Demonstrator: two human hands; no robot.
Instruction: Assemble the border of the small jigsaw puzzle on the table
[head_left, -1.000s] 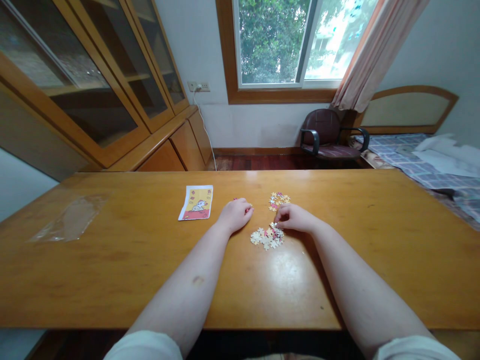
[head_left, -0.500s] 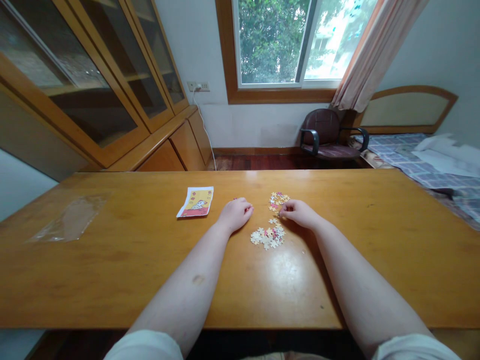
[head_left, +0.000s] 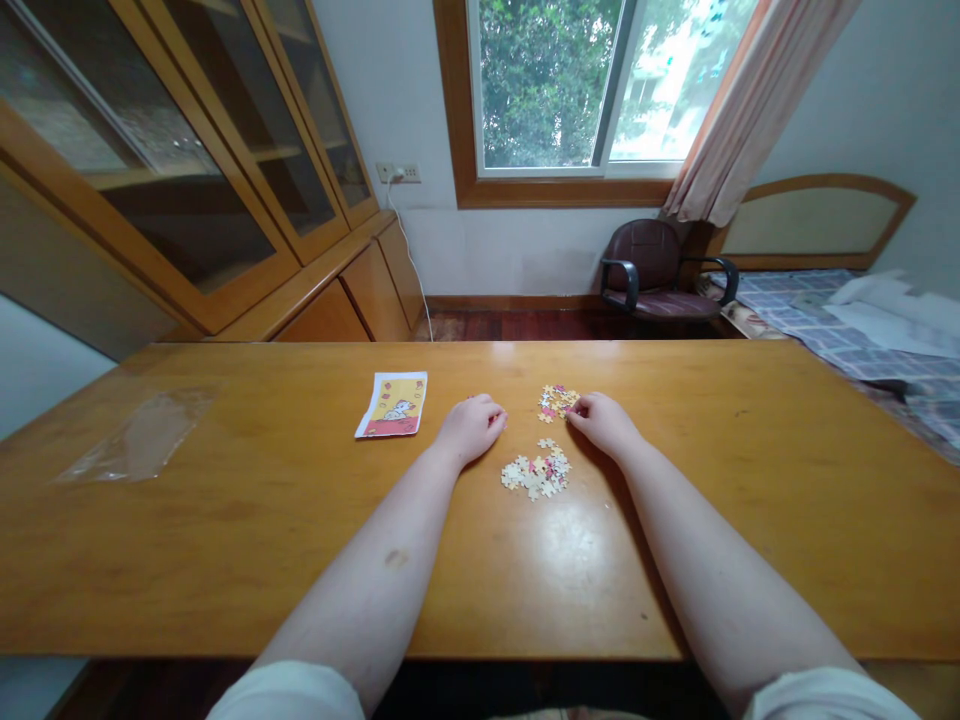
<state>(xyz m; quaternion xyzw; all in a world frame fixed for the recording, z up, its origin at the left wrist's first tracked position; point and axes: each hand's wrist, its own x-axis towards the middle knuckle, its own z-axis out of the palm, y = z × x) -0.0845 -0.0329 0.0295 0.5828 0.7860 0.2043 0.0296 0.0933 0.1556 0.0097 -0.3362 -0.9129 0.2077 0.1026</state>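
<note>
My right hand (head_left: pixel 604 424) has its fingertips pinched on a small puzzle piece at the right edge of the far puzzle pile (head_left: pixel 553 402); the fingers mostly hide that piece. My left hand (head_left: pixel 472 429) rests on the table with fingers curled, left of both piles; whatever may be inside it is hidden. Tiny red bits show just behind its knuckles. Closer to me lies a second pile of puzzle pieces (head_left: pixel 534 474), mostly pale with some pink and yellow. A loose piece (head_left: pixel 547 443) sits between the piles.
A picture sheet (head_left: pixel 393 405) with a white animal on yellow and red lies left of my left hand. Farther left is a clear plastic bag (head_left: pixel 142 435) on the wooden table (head_left: pixel 300 520). Beyond the table stand a chair (head_left: pixel 649 268), a cabinet and a bed.
My right hand has moved a little away from me and right, from the gap between the piles to the far pile's edge. My left hand has stayed in place.
</note>
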